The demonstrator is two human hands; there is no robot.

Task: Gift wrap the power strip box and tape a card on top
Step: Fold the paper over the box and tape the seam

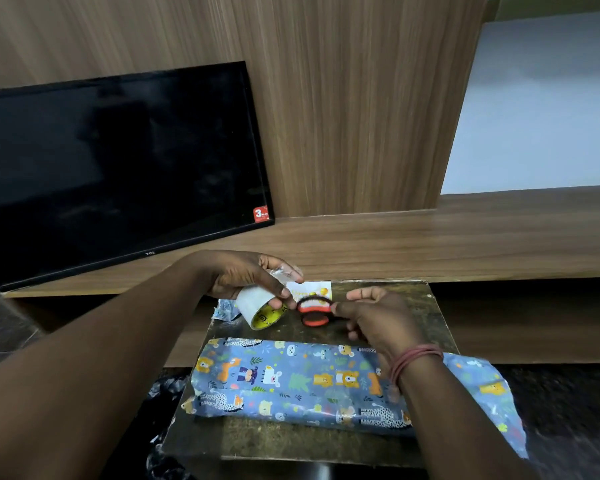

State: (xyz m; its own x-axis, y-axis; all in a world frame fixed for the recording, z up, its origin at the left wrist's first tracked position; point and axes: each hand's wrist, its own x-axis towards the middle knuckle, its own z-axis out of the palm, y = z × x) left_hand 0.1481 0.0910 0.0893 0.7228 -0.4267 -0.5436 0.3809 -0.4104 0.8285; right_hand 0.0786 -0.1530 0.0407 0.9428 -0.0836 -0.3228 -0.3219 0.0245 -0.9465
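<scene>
Box (291, 382): wrapped in blue animal-print paper, lying flat across the near part of the surface (426, 313), long side running from 9 to 3 o'clock; the paper end at 3 o'clock sticks out loose and unfolded past the surface's edge.
Card (317, 292): small and white with yellow balloons, lying at 12 o'clock from the box, at the surface's far edge, partly hidden behind the left hand's fingers.
Tape (262, 308): a clear roll with a yellow inner core, held up off the surface at 11 o'clock from the box, a strip of clear tape pulled up from it.
Left hand (246, 277): grip clamped on the tape roll, thumb and fingers curled round it, fingertips pinching the loose strip.
Scissors (314, 311): red and black handles showing, just at 3 o'clock of the tape roll; the blades can't be made out.
Right hand (374, 315): grip closed on the scissors, fingers through and round the handles; red thread bands on the wrist, which hovers over the box.
Paper scrap (224, 308): same blue print, at 9 o'clock of the tape, partly under the left hand.
TV (118, 168): black screen, off, leaning against the wood wall at 10 o'clock, well apart from the box.
</scene>
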